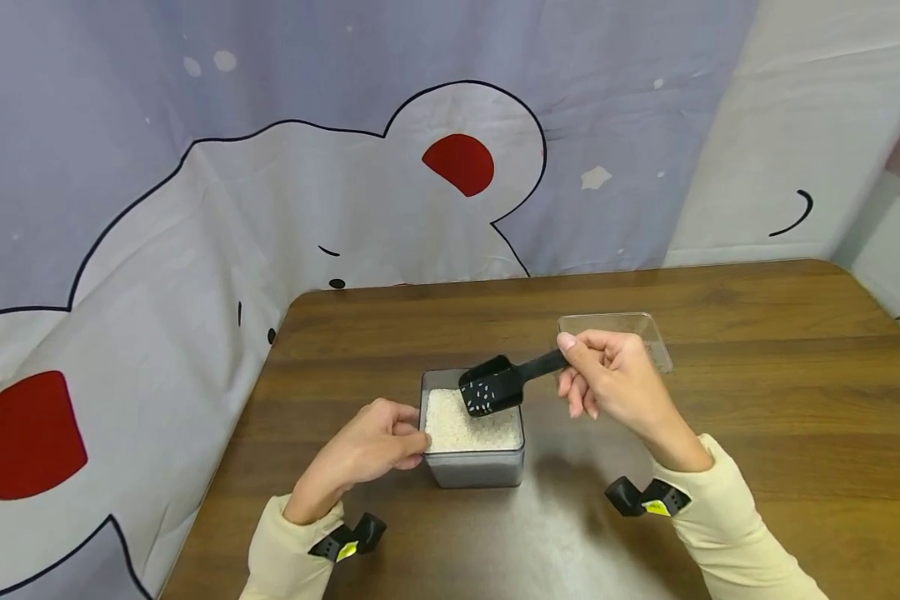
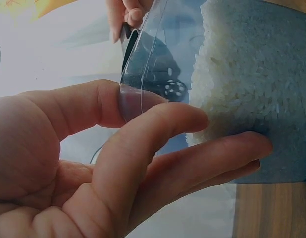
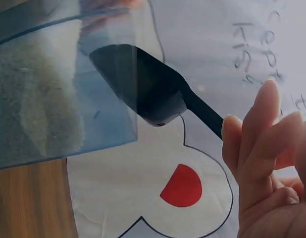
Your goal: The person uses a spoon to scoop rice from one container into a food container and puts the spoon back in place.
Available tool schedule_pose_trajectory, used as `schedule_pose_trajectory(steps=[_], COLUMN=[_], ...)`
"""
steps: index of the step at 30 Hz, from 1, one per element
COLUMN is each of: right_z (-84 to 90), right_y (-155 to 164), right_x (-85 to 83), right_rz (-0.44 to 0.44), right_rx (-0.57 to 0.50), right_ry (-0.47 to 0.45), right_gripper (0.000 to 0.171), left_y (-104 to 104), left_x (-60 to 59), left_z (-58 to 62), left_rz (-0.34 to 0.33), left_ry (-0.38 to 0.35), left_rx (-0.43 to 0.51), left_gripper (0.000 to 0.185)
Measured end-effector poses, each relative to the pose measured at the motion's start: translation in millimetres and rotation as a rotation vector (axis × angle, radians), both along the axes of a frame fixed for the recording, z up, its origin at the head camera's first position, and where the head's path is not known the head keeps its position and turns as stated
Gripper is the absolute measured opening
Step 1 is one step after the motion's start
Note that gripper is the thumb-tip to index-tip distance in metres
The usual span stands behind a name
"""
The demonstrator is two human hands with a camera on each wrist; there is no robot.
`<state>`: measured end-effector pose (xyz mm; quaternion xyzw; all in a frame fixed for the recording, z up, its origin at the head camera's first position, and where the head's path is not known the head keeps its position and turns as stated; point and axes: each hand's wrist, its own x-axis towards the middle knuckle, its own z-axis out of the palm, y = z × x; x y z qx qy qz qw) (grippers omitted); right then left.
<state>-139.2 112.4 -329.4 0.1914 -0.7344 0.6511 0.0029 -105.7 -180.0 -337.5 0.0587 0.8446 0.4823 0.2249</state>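
A clear square container (image 1: 474,470) of white rice (image 1: 446,425) stands on the table, filled to a little below its rim. My left hand (image 1: 375,442) pinches the container's left wall at the rim; in the left wrist view the thumb (image 2: 133,101) lies against the clear plastic. My right hand (image 1: 621,379) holds a black scoop (image 1: 491,390) by the end of its handle. The scoop's bowl is tilted over the container's mouth, and several rice grains cling to it. From the right wrist view, the scoop bowl (image 3: 148,87) shows partly through the container wall.
A clear plastic lid (image 1: 654,343) lies on the wooden table (image 1: 780,392), partly behind the right hand. A printed cloth (image 1: 285,200) hangs along the table's back and left edges. Each wrist carries a small black camera (image 1: 648,497).
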Motion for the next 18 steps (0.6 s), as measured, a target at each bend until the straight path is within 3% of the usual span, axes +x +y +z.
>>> schedule_pose_trajectory(steps=[4, 7, 10, 14, 18], right_z=[5.1, 6.5, -1.7, -15.1, -20.9], right_y=[-12, -20, -23, -23, -25], right_x=[11.4, 16.8, 14.1, 6.9, 4.1], right_rz=[-0.025, -0.046, -0.045, -0.026, -0.005], right_rx=[0.063, 0.101, 0.142, 0.205, 0.266], right_ry=[0.126, 0.271, 0.46, 0.645, 0.704], right_gripper=[0.023, 0.018, 0.014, 0.011, 0.01], left_y=[0, 0, 0, -1, -1], left_x=[-0.2, -0.3, -0.4, -0.3, 0.3], left_z=[-1.1, -1.4, -1.7, -2.0, -1.7], left_rz=[-0.005, -0.008, -0.009, -0.009, -0.01], left_ry=[0.011, 0.015, 0.017, 0.021, 0.02], left_rx=[0.006, 0.0, -0.005, -0.003, -0.003], left_gripper=[0.042, 0.039, 0.034, 0.034, 0.035])
